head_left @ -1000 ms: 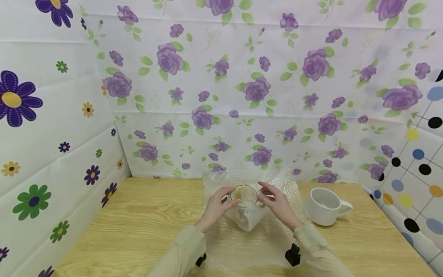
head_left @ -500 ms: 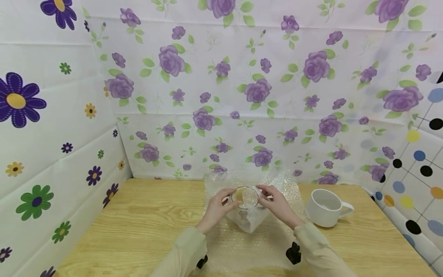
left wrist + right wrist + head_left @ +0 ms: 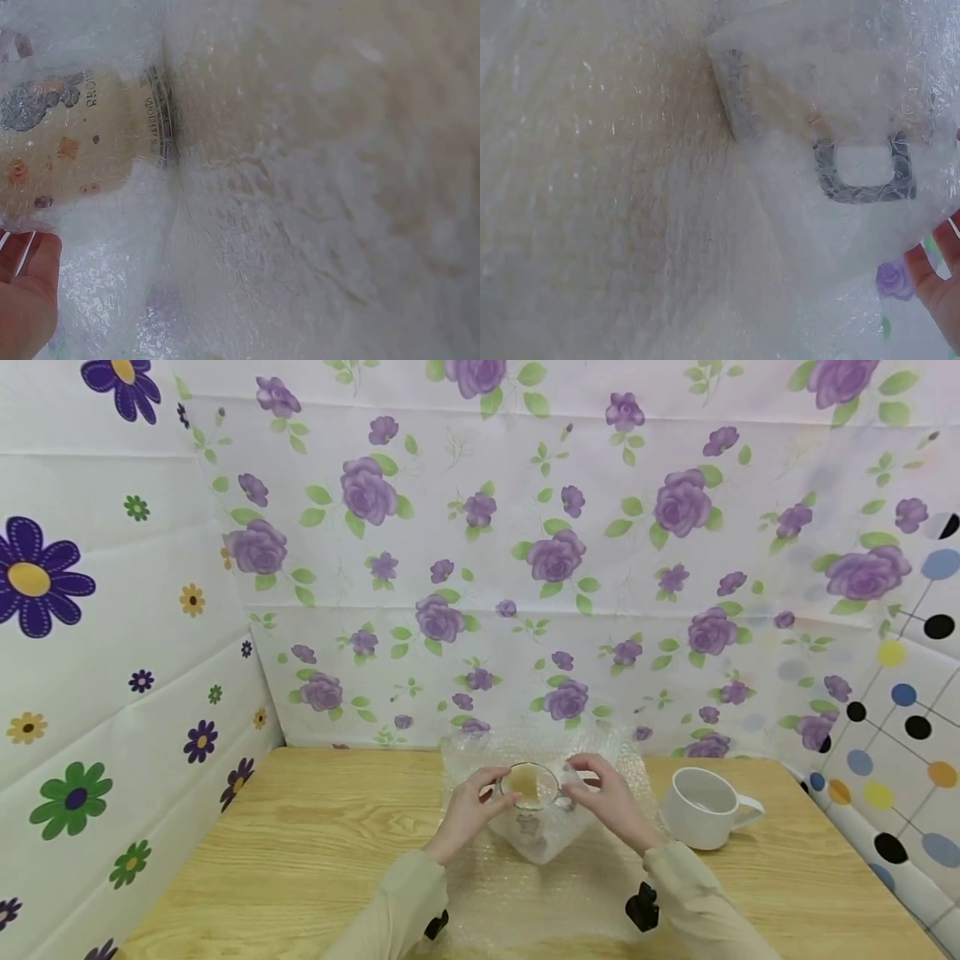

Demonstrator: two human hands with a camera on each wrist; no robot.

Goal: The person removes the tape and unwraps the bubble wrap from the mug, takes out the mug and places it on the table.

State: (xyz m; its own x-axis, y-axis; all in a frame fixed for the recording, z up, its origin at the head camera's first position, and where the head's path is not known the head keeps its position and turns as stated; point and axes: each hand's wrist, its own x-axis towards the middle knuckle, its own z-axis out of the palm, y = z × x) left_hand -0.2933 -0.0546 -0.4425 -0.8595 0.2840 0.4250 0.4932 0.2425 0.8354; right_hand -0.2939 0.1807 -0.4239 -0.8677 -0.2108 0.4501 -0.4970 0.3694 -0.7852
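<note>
A clear glass mug (image 3: 529, 787) with a printed side stands upright in the middle of the table, partly covered by a sheet of bubble wrap (image 3: 540, 897). Its dark-edged handle (image 3: 866, 196) shows through the plastic in the right wrist view, and the print (image 3: 45, 105) in the left wrist view. My left hand (image 3: 471, 806) grips the mug's left side near the rim, thumb in front and fingers behind. At the mug's right side, my right hand (image 3: 609, 802) pinches an edge of the bubble wrap between thumb and fingers. The wrap hides the mug's lower part.
A white mug (image 3: 701, 807) stands on the wooden table (image 3: 315, 827) to the right, its handle pointing right. Flowered cloth (image 3: 480, 568) hangs behind the table, with patterned cloths at both sides. The wrap's far edge leans against the back cloth.
My right hand has shifted slightly right, drawing the wrap's edge away from the glass mug's rim. My left hand stays at the mug's left side.
</note>
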